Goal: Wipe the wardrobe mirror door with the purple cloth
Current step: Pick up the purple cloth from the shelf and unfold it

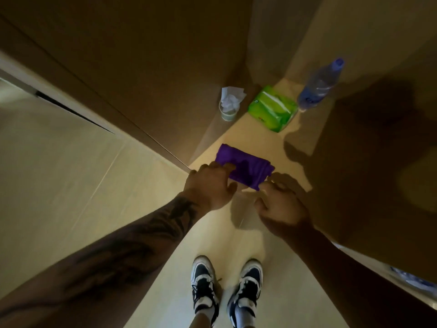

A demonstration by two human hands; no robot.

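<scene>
A folded purple cloth (246,166) lies on a light wooden shelf (293,157) in front of me. My left hand (210,185) reaches in from the left, with its fingers curled over the cloth's left end and the thumb at the near edge. At the cloth's near right corner is my right hand (281,207), knuckles up and fingers curled, so its fingertips are hidden. I cannot make out a mirror door with certainty in this dim view.
Behind the cloth on the shelf stand a green pack of wipes (273,108), a small cup stuffed with crumpled paper (229,104) and a clear water bottle (319,85). Brown panels close in on the left, back and right. My sneakers (227,290) stand on pale floor.
</scene>
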